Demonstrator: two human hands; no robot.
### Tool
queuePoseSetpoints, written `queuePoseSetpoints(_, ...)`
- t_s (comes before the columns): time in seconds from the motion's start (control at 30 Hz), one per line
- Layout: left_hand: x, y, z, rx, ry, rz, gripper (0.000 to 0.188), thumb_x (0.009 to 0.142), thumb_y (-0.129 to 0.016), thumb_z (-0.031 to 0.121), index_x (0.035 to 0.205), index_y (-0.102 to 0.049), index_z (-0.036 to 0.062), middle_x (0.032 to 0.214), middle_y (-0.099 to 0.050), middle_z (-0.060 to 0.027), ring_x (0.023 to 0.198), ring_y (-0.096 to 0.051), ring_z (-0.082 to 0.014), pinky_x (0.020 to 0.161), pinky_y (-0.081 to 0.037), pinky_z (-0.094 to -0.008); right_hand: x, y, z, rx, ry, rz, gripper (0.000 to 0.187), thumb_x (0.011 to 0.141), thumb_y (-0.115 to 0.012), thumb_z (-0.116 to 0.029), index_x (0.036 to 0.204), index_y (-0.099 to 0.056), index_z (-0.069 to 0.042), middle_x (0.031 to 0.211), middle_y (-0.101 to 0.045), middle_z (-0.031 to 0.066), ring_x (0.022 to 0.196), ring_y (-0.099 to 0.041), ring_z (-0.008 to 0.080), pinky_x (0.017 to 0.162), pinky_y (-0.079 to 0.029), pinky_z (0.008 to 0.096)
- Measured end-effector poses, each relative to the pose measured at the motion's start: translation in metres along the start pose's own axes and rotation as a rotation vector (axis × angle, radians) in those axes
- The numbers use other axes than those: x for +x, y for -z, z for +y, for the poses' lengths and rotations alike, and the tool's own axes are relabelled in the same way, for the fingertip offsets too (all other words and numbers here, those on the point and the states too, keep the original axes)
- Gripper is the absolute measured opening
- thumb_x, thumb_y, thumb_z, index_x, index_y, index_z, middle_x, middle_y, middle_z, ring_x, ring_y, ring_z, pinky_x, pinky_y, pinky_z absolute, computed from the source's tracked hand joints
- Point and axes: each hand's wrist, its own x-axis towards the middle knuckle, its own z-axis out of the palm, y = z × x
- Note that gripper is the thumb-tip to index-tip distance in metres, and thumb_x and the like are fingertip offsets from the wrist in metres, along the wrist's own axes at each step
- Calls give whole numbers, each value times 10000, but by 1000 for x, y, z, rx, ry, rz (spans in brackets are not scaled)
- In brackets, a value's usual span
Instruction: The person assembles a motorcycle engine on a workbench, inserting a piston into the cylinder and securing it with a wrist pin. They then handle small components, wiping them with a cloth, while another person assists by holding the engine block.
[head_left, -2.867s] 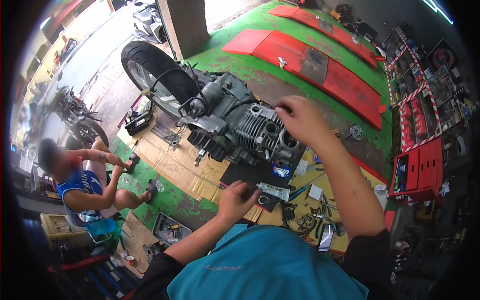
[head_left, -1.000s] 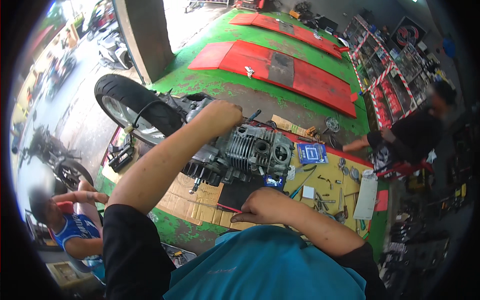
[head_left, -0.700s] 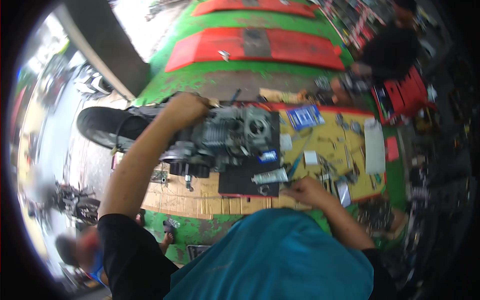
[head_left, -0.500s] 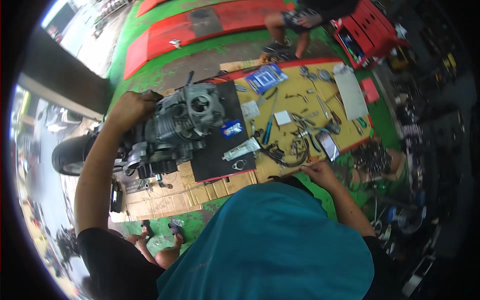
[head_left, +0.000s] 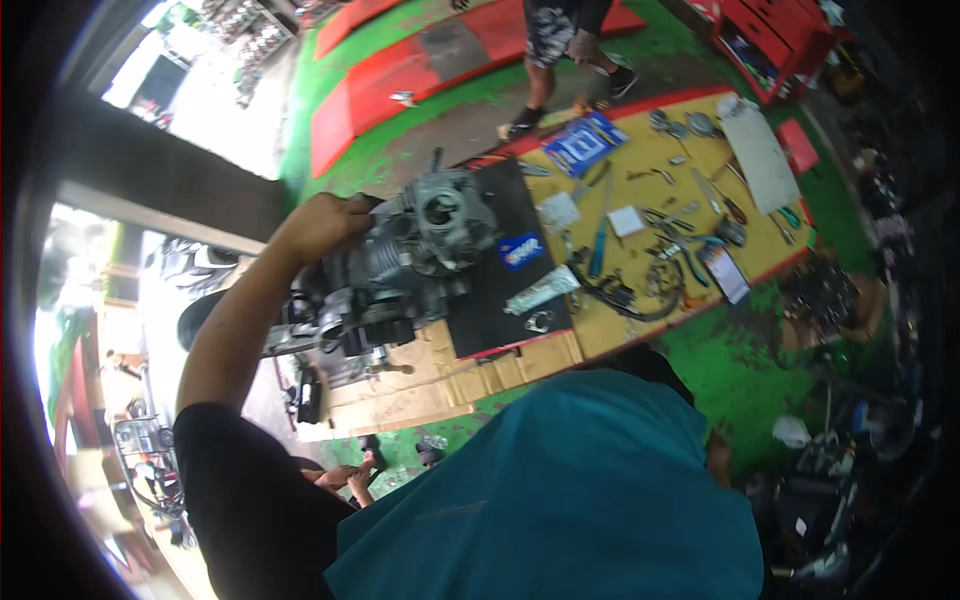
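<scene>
Bent over the engine's upper far side, the fingers of the left hand (head_left: pixel 325 230) touch the metal, but from where I stand I cannot tell how tightly they close or whether they pinch some small part. Only a sliver of the right hand (head_left: pixel 718 458) shows past the teal garment (head_left: pixel 560 480); its grip is hidden from me. The engine (head_left: pixel 390 265) sits at the left of the work area, near the black mat (head_left: pixel 515 200), with the wheel (head_left: pixel 203 318) beyond it. I'd judge it only partly together: the round opening at its end has no cover, so that much is not yet done. Off it, and apparently unfitted, lie a small metal flange (head_left: pixel 539 321) beside a pale tube (head_left: pixel 542 290), and a blue flat package (head_left: pixel 584 145) farther off. Loose tools and a black hose (head_left: pixel 640 314) share the yellow board (head_left: pixel 648 150). Inside the engine, I can't say what is finished.
</scene>
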Motion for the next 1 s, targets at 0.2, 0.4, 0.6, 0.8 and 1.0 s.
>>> queuePoseSetpoints(0.2, -14, -12, 3, -182, 58, -31, 238, 743, -725, 186, 921, -620, 67, 932, -635, -97, 833, -679, -346, 708, -545, -478, -31, -32, 44, 414, -589, -25, 521, 1056, -524, -466, 1147, -663, 28, 740, -676, 174, 542, -599, 325, 539, -479, 474)
queuePoseSetpoints(0.4, -20, 62, 43, -254, 296, 145, 223, 717, -677, 148, 893, -590, 41, 858, -603, -133, 789, -653, -375, 692, -517, -479, 38, -16, 53, 952, -960, -220, 465, 1044, -569, -357, 1214, -648, 68, 930, -717, 218, 789, -692, 318, 674, -542, 467)
queuePoseSetpoints(0.6, -19, 74, 156, -633, 204, 537, 163, 662, -618, 137, 707, -507, 27, 701, -511, -135, 644, -560, -376, 594, -472, -471, 87, 6, 20, 731, -795, 118, 377, 1035, -599, -263, 1177, -679, 77, 898, -733, 211, 737, -700, 343, 695, -547, 468)
queuePoseSetpoints(0.8, -22, -81, 303, -1164, 827, 326, 246, 876, -659, 200, 718, -596, 22, 680, -628, -135, 622, -650, -312, 582, -504, -438, 184, 80, -95, 242, -459, -112, 396, 1037, -629, -288, 970, -720, 91, 820, -729, 181, 677, -683, 308, 646, -510, 451)
queuePoseSetpoints(1.0, -41, -196, 358, -1180, 1328, 246, 483, 1032, -607, 411, 758, -676, 20, 626, -692, -96, 613, -707, -305, 635, -562, -435, 285, 121, -232, 762, 25, -124, 321, 1052, -629, -228, 934, -658, 69, 764, -616, 79, 707, -533, 130, 664, -453, 316)
